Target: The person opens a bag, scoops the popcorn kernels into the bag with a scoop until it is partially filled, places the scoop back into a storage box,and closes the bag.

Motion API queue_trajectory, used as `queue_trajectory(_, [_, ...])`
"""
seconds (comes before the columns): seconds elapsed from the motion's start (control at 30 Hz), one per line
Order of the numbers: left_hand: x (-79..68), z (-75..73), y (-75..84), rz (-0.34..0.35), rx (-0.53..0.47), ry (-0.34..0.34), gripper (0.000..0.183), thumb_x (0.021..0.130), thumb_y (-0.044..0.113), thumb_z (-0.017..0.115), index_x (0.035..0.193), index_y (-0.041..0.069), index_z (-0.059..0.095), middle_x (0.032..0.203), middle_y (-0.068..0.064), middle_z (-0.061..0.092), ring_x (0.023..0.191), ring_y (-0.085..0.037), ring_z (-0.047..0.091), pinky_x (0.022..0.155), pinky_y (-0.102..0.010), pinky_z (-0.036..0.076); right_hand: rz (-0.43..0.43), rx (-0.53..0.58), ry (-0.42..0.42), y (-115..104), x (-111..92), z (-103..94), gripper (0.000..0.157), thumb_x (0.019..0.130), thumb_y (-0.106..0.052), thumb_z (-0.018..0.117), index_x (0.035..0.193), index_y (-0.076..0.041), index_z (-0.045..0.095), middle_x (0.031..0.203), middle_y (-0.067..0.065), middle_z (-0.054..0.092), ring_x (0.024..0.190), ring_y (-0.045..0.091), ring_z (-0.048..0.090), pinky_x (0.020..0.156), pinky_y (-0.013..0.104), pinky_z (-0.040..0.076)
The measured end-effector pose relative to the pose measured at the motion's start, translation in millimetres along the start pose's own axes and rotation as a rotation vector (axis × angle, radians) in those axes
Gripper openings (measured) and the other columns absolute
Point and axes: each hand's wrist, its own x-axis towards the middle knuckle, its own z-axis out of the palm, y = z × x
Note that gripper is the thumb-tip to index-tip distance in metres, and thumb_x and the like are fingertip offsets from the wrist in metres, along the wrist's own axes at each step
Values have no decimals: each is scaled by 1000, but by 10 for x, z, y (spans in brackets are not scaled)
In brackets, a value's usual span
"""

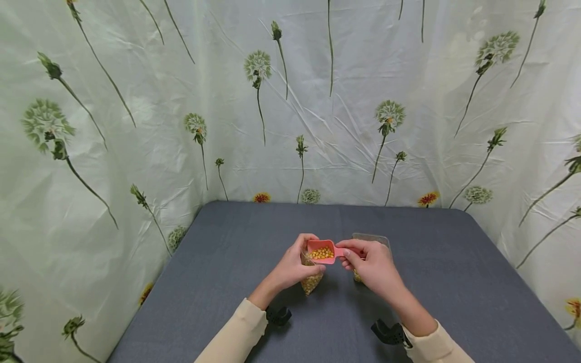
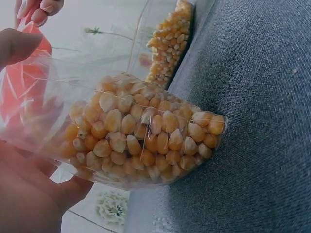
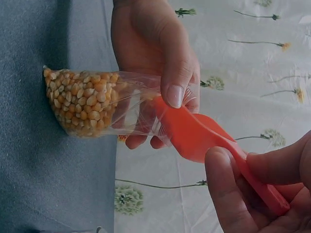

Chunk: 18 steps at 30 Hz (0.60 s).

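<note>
My left hand holds a clear plastic bag by its top, fingers and thumb around the mouth. Yellow corn kernels fill the bag's lower part, which hangs close over the table. In my right hand the handle of a red scoop is pinched between thumb and fingers. The scoop's front end sits inside the bag mouth, and corn kernels lie in its bowl in the head view. My left thumb overlaps the scoop's edge in the right wrist view.
Behind my right hand stands a clear container with more corn kernels in it, partly hidden by the hand. A grey cloth covers the table. A flower-printed curtain hangs behind and at the sides.
</note>
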Motion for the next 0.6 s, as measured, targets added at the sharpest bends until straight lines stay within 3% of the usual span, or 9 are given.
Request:
queue_trajectory(0.13, [-3,-10,-5,5,26,9,62,85,25,84,134,27,45,120,4,60,100,-17,59,79,-36,51,-148,-158,45,0,-29,15,16,93,-7,73,107,-14,77,77,-7,69,64,8,65,57,27,53])
queue_trajectory(0.3, [12,-27,-15,34,54,16,64,84,27,84,135,29,45,120,6,61,96,-19,58,73,-35,49,-319,-271,94,23,-43,26,22,88,-5,78,107,-15,78,76,-10,65,60,1,54,54,25,47])
queue_trajectory(0.43, [13,-29,-21,35,33,15,68,84,23,85,138,27,44,121,5,61,99,-18,59,76,-35,50,-363,-308,101,21,-45,25,25,85,-4,80,108,-14,78,78,-9,65,61,0,52,53,24,46])
queue_trajectory(0.6, [9,-16,-57,28,-39,2,73,84,23,84,143,24,42,126,2,60,105,-19,61,84,-37,52,-353,-283,80,30,-46,11,24,86,-4,79,108,-14,77,79,-9,65,62,1,54,54,24,48])
